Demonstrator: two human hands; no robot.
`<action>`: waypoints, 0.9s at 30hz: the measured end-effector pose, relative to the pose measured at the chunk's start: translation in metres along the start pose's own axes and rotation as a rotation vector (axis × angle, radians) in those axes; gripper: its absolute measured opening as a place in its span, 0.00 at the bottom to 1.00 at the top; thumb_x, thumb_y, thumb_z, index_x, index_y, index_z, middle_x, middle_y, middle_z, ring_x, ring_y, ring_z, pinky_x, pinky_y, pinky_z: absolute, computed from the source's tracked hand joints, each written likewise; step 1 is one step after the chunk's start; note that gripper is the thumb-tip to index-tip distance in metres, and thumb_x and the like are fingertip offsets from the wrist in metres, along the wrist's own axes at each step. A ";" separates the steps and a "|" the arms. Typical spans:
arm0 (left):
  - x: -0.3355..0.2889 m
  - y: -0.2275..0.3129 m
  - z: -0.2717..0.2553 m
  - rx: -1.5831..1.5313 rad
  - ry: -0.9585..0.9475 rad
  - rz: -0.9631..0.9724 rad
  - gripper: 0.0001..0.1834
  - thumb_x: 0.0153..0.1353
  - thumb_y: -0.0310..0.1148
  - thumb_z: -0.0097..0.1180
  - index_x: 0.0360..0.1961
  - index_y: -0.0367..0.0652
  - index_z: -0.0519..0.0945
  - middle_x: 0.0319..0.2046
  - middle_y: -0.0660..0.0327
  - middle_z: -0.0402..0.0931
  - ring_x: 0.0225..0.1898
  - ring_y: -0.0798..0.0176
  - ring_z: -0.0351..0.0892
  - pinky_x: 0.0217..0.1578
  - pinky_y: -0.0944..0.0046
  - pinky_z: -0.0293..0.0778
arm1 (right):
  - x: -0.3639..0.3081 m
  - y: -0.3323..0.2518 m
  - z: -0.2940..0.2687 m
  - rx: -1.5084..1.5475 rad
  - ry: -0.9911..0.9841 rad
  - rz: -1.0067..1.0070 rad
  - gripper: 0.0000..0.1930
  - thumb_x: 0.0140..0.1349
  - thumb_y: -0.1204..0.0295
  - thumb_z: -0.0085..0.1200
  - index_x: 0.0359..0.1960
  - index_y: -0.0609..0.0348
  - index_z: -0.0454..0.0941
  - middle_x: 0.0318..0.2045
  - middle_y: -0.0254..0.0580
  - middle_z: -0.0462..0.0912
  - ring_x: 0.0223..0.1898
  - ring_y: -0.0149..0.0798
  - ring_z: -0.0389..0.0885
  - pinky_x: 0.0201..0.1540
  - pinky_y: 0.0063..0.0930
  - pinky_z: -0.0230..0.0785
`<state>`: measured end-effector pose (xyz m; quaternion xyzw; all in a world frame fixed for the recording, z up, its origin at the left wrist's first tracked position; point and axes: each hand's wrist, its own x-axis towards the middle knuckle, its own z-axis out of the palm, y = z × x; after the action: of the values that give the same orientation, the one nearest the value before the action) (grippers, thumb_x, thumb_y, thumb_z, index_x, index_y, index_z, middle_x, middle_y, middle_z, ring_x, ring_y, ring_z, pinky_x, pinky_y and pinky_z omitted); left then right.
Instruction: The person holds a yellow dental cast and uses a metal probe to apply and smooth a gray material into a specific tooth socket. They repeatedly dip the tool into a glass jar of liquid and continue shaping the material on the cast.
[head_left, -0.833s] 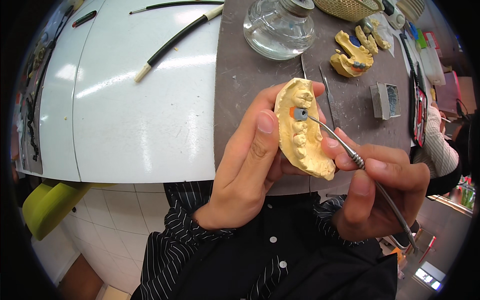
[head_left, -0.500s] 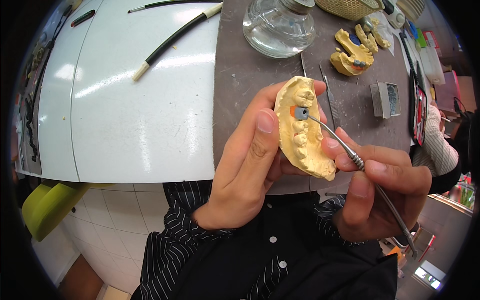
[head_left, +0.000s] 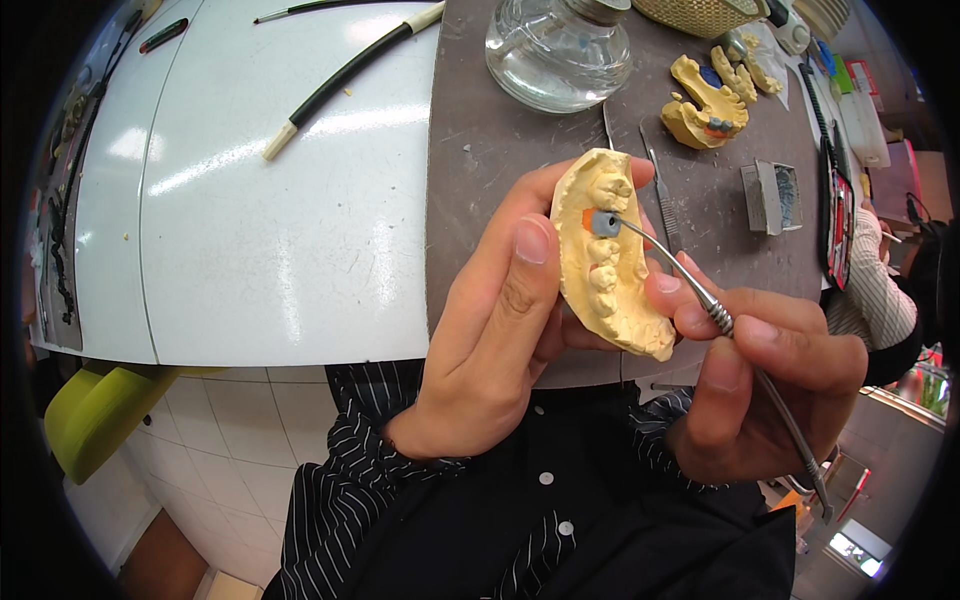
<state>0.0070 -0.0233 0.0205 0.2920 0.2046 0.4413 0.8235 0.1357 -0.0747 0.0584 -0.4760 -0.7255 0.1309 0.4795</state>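
My left hand (head_left: 490, 320) grips a yellow plaster dental model (head_left: 625, 300), thumb along its left edge and fingers behind it. Between the model's teeth sits a grey block (head_left: 605, 223) with a dark hole, an orange patch on its left side. My right hand (head_left: 765, 370) pinches a metal dental carving instrument (head_left: 722, 318) like a pen. The instrument's thin bent tip lies at the grey block's right upper edge; whether it touches cannot be made out. Its other end, flat and bent, sticks out below my right hand.
Beyond my hands stand a glass jar of clear liquid (head_left: 560, 60), another plaster dental model (head_left: 705, 105) and a small grey box (head_left: 770, 197). Two slim metal tools lie on the brown mat (head_left: 510, 180). A black brush-like rod (head_left: 350, 80) lies left on the white table (head_left: 230, 250). Someone's sleeve (head_left: 880, 300) shows at right.
The instrument's tip has shifted slightly up along the grey block's right side. My right hand has moved a little right, and the model has tilted slightly.
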 end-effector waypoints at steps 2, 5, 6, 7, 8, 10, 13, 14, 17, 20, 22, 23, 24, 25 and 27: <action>0.000 0.000 -0.001 0.003 0.002 -0.002 0.32 0.66 0.50 0.29 0.56 0.30 0.57 0.39 0.56 0.63 0.31 0.66 0.73 0.32 0.70 0.71 | 0.000 0.000 0.000 0.003 -0.005 0.003 0.08 0.56 0.81 0.43 0.37 0.69 0.62 0.27 0.57 0.76 0.31 0.39 0.80 0.42 0.32 0.75; 0.000 0.000 0.000 -0.002 0.000 0.000 0.32 0.66 0.50 0.29 0.56 0.29 0.56 0.40 0.56 0.63 0.32 0.66 0.73 0.32 0.70 0.72 | 0.000 0.000 -0.001 -0.004 -0.019 -0.002 0.08 0.56 0.81 0.42 0.37 0.69 0.62 0.27 0.57 0.76 0.31 0.40 0.80 0.43 0.34 0.75; 0.000 0.000 0.000 -0.004 0.001 0.001 0.32 0.66 0.51 0.29 0.56 0.29 0.56 0.40 0.56 0.63 0.32 0.66 0.73 0.32 0.70 0.72 | 0.000 0.001 -0.002 -0.005 -0.025 -0.005 0.07 0.56 0.81 0.42 0.37 0.69 0.61 0.27 0.57 0.76 0.32 0.40 0.81 0.43 0.36 0.75; 0.000 0.000 0.001 -0.010 0.004 0.001 0.32 0.66 0.50 0.29 0.56 0.29 0.56 0.40 0.56 0.63 0.33 0.66 0.73 0.32 0.70 0.72 | 0.000 0.001 -0.002 -0.006 -0.034 -0.007 0.07 0.56 0.81 0.42 0.37 0.69 0.61 0.27 0.57 0.76 0.32 0.41 0.81 0.43 0.37 0.75; 0.000 0.000 0.001 -0.013 0.005 0.001 0.32 0.66 0.50 0.29 0.56 0.29 0.56 0.40 0.56 0.63 0.33 0.66 0.73 0.32 0.70 0.72 | 0.000 0.001 -0.002 -0.009 -0.039 -0.012 0.07 0.56 0.81 0.41 0.37 0.69 0.61 0.28 0.57 0.76 0.32 0.41 0.81 0.43 0.39 0.75; 0.000 0.000 0.002 -0.019 0.002 -0.004 0.32 0.66 0.50 0.30 0.56 0.29 0.56 0.40 0.56 0.63 0.33 0.66 0.72 0.32 0.70 0.72 | 0.000 0.002 -0.003 -0.016 -0.044 -0.024 0.07 0.57 0.81 0.41 0.37 0.69 0.61 0.28 0.57 0.76 0.33 0.42 0.81 0.44 0.41 0.75; 0.001 0.000 0.000 -0.015 -0.010 -0.007 0.32 0.66 0.50 0.30 0.56 0.29 0.56 0.40 0.55 0.63 0.33 0.66 0.72 0.32 0.70 0.72 | 0.001 0.001 -0.003 -0.044 -0.058 -0.038 0.07 0.57 0.81 0.41 0.37 0.68 0.61 0.28 0.57 0.76 0.33 0.42 0.81 0.44 0.41 0.75; 0.001 -0.001 0.000 -0.011 -0.010 -0.008 0.32 0.66 0.50 0.29 0.56 0.29 0.56 0.40 0.55 0.63 0.33 0.66 0.72 0.32 0.70 0.72 | 0.001 0.002 -0.003 -0.047 -0.059 -0.041 0.07 0.57 0.81 0.41 0.37 0.68 0.61 0.28 0.57 0.76 0.33 0.42 0.81 0.44 0.41 0.75; 0.000 0.000 0.000 -0.001 0.004 -0.005 0.32 0.66 0.51 0.29 0.56 0.29 0.57 0.40 0.56 0.63 0.32 0.66 0.73 0.32 0.70 0.71 | 0.001 0.003 -0.002 -0.038 -0.063 -0.046 0.07 0.57 0.81 0.41 0.37 0.68 0.61 0.28 0.58 0.76 0.33 0.42 0.81 0.44 0.41 0.75; 0.000 0.001 0.001 0.010 0.013 -0.010 0.32 0.66 0.51 0.29 0.56 0.29 0.57 0.40 0.56 0.63 0.31 0.66 0.73 0.32 0.71 0.71 | 0.001 0.002 -0.003 -0.027 -0.074 -0.021 0.07 0.56 0.81 0.41 0.37 0.69 0.61 0.28 0.58 0.76 0.33 0.41 0.81 0.44 0.40 0.75; 0.000 0.001 0.003 0.009 0.015 -0.013 0.32 0.66 0.51 0.29 0.56 0.29 0.57 0.39 0.56 0.63 0.31 0.66 0.74 0.32 0.71 0.71 | 0.001 0.001 -0.004 -0.027 -0.073 -0.022 0.07 0.56 0.82 0.41 0.37 0.69 0.61 0.28 0.58 0.76 0.32 0.41 0.81 0.44 0.39 0.75; 0.000 0.001 0.003 0.007 0.013 -0.013 0.32 0.66 0.51 0.28 0.56 0.29 0.57 0.39 0.56 0.64 0.31 0.66 0.74 0.32 0.71 0.71 | 0.002 0.001 -0.004 -0.028 -0.075 -0.023 0.07 0.56 0.82 0.41 0.37 0.69 0.61 0.28 0.58 0.77 0.32 0.41 0.81 0.43 0.38 0.75; 0.000 0.002 0.003 0.005 0.012 -0.014 0.32 0.66 0.51 0.28 0.56 0.30 0.57 0.39 0.56 0.64 0.31 0.66 0.74 0.32 0.71 0.71 | 0.002 0.001 -0.004 -0.030 -0.077 -0.025 0.07 0.56 0.82 0.41 0.37 0.69 0.61 0.27 0.58 0.77 0.32 0.41 0.81 0.43 0.38 0.75; 0.000 0.002 0.002 0.004 0.008 -0.013 0.32 0.66 0.51 0.28 0.56 0.30 0.57 0.39 0.56 0.64 0.31 0.66 0.74 0.32 0.71 0.71 | 0.003 0.000 -0.005 -0.033 -0.084 -0.023 0.07 0.56 0.82 0.41 0.37 0.69 0.61 0.27 0.58 0.77 0.32 0.41 0.81 0.43 0.37 0.75; 0.000 0.002 0.001 0.003 0.005 -0.012 0.32 0.66 0.51 0.29 0.56 0.30 0.57 0.39 0.56 0.64 0.31 0.67 0.74 0.32 0.71 0.71 | 0.003 0.000 -0.005 -0.032 -0.082 -0.025 0.07 0.56 0.82 0.41 0.37 0.69 0.61 0.27 0.58 0.77 0.32 0.41 0.81 0.43 0.37 0.75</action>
<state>0.0066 -0.0232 0.0225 0.2909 0.2093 0.4366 0.8252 0.1394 -0.0734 0.0623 -0.4688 -0.7524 0.1328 0.4433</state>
